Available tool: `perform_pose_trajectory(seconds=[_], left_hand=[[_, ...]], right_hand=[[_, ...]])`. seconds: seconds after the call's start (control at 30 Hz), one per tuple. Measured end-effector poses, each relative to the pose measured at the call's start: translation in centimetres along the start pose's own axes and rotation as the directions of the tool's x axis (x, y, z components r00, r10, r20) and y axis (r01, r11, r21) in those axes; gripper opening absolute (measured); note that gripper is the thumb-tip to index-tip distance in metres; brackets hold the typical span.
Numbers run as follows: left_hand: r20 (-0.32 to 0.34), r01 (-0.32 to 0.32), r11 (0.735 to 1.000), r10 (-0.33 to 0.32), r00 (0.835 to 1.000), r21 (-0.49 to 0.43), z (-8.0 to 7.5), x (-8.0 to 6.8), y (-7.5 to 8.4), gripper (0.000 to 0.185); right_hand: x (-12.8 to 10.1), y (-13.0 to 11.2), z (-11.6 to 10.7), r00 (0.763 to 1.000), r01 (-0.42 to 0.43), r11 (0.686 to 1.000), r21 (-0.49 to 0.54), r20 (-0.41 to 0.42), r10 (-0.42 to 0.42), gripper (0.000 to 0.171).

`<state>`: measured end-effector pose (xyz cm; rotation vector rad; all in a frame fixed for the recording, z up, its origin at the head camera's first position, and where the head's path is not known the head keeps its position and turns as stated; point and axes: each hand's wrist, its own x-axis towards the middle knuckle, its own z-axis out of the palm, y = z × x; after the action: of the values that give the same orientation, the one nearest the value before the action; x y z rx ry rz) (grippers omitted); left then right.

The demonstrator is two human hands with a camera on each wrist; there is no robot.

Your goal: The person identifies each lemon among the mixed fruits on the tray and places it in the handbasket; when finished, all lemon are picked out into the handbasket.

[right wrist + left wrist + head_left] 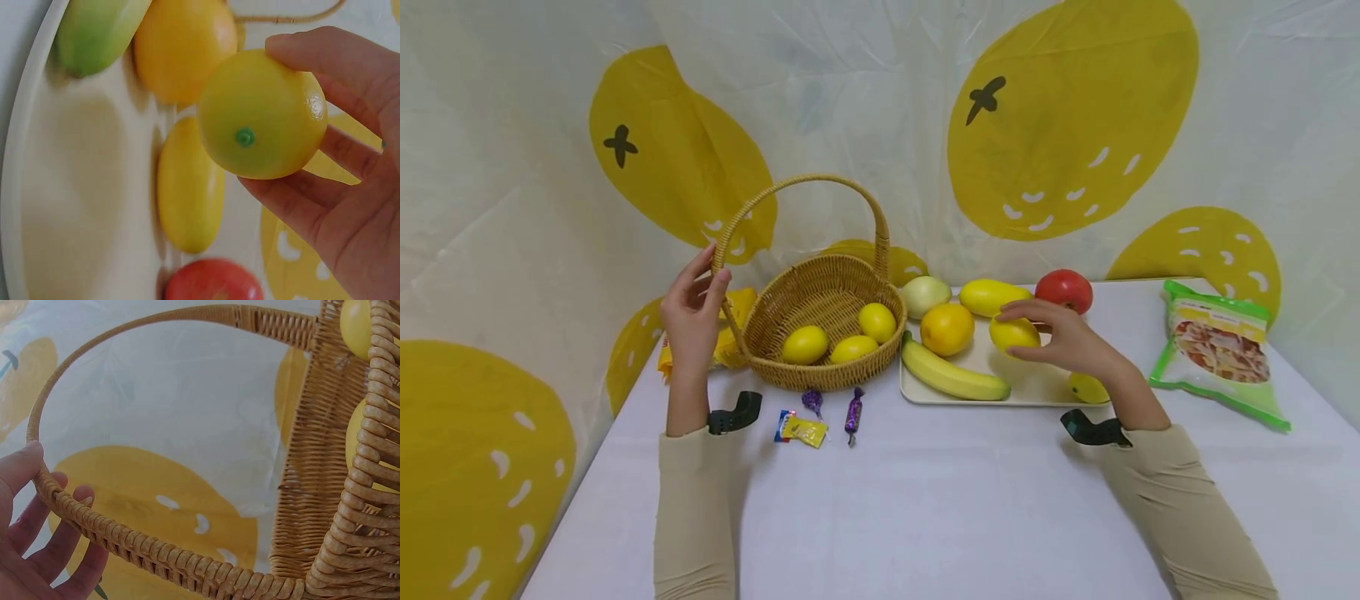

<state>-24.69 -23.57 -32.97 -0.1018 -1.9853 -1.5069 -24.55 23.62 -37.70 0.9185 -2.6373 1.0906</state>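
My left hand [692,310] grips the handle of the basket [820,381], which stands on the tabletop [925,508] just to that hand's right with three lemons [806,344] inside. Well apart from it, my right hand [1060,335] pinches another lemon [1012,335] over the tray [1037,390]. Between that hand and the basket lie an orange [947,329] and a banana [953,377], with a pale round vegetable [926,296] behind them. Just beyond my right fingers are a long yellow fruit [994,297] and a red fruit [1065,290]; my right wrist partly hides a greenish-yellow fruit [1086,388]. A green-edged bag [1221,342] lies to its right, and wrapped sweets [854,414] lie right of my left wrist.
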Motion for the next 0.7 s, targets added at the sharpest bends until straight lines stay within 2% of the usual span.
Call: perform_pose_trajectory(seconds=[0.23,0.47,0.6,0.7], left_hand=[[-0.003,-0.022,1.000,0.022,1.000,-0.021,0.1,0.1,-0.1,0.039],[0.000,0.001,1.000,-0.001,1.000,-0.012,0.1,0.2,-0.3,0.040],[0.001,-0.002,1.000,0.002,1.000,-0.013,0.0,0.2,-0.3,0.040],[0.005,-0.012,1.000,0.012,1.000,-0.024,0.0,0.1,-0.2,0.040]], right_hand=[[2.3,-3.2,2.1,0.994,0.092,0.985,0.146,0.038,-0.099,0.042],[5.6,-4.7,5.4,0.996,0.078,0.957,0.281,0.013,-0.085,0.043],[7.6,-5.1,7.2,0.998,0.060,0.918,0.392,-0.040,-0.048,0.043],[8.9,-5.3,8.2,0.997,0.055,0.877,0.477,-0.067,-0.026,0.044]])
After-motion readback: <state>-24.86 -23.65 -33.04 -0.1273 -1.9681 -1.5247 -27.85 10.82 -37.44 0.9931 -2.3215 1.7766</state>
